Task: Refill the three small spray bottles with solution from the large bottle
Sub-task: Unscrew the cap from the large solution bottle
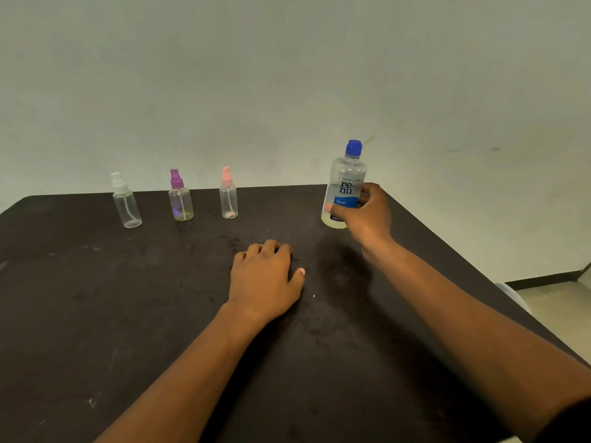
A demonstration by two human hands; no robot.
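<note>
While the left hand (pixel 267 278) rests on the dark table (pixel 96 314), its grip loosely curled and holding nothing, the right hand (pixel 364 215) has its grip clamped round the upright large bottle (pixel 345 183) at the table's far right. Three small spray bottles (pixel 180 196) stand far left, caps on.

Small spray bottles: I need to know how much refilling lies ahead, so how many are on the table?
3, in a row along the far edge: white-capped bottle leftmost, purple-capped bottle in the middle, pink-capped bottle rightmost. None seems hidden.
</note>
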